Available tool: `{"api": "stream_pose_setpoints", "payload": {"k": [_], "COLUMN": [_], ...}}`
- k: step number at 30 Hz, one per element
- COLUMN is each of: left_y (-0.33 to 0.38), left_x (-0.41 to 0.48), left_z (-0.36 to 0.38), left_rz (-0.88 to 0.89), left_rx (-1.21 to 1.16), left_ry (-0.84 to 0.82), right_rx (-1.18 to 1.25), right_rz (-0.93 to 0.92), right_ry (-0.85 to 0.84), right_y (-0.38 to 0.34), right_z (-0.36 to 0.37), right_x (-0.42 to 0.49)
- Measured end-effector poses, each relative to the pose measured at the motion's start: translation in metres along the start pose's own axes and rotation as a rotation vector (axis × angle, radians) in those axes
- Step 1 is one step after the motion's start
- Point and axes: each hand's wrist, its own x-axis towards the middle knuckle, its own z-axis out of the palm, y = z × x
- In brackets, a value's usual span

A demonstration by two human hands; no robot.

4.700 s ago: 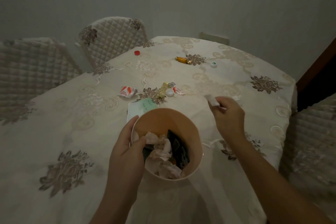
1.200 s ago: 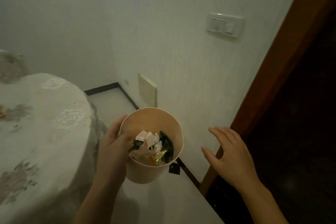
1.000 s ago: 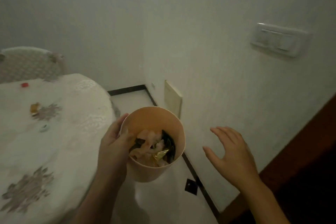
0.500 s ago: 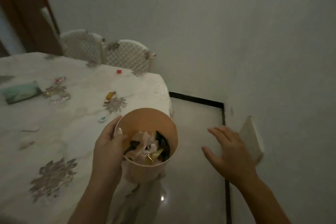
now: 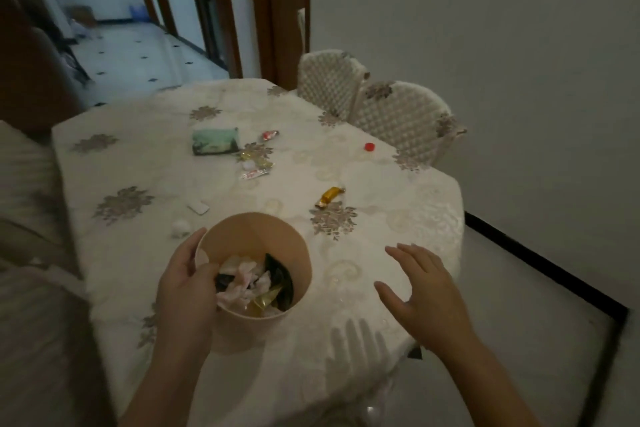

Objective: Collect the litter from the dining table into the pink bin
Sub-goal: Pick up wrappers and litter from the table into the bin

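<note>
Right hand (image 5: 427, 295) spread, empty; left hand (image 5: 183, 284) grips my bin (image 5: 249, 229) by the rim.
Gold wrapper (image 5: 330, 196) lies ahead, slanted; right hand nearer.

Desk (image 5: 156, 163) covered in a cream cloth with floral embroidery. Far side: green packet (image 5: 214, 145), red-white wrapper (image 5: 269, 135) just right of it, red cap (image 5: 370, 147) well off to the right. Middle: gold foil scraps (image 5: 254, 158), silvery wrapper (image 5: 254, 174) close together. Gold candy (image 5: 330, 195) nearer, to the right. Near left: white slip (image 5: 198, 208), crumpled white wad (image 5: 180, 227) beside it.
</note>
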Motion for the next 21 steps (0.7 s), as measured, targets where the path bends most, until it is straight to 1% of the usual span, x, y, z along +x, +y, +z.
{"api": "stream_pose_setpoints", "payload": {"k": [5,10,14,18,21], "left_y": [-0.003,-0.005,-0.008,-0.009,-0.01], "left_x": [0.038,0.063,0.07,0.071,0.07], "left_z": [0.002,-0.004,-0.008,-0.005,-0.002], "left_rz": [0.027,-0.004,-0.052,-0.053,-0.061], "left_rx": [0.041,0.043,0.078,0.053,0.045], "left_ry": [0.167,0.267,0.379,0.51,0.539], "right_rx": [0.039,0.12,0.131,0.11,0.103], "right_rz": [-0.122,-0.192,-0.239,-0.306,-0.354], "right_ry": [-0.156,-0.317,-0.491,-0.582,-0.613], "right_y": [-0.003,-0.014,-0.021,-0.028,-0.027], "right_z": [0.048,0.099,0.134,0.167,0.183], "right_x": [0.062,0.106,0.132,0.155,0.163]}}
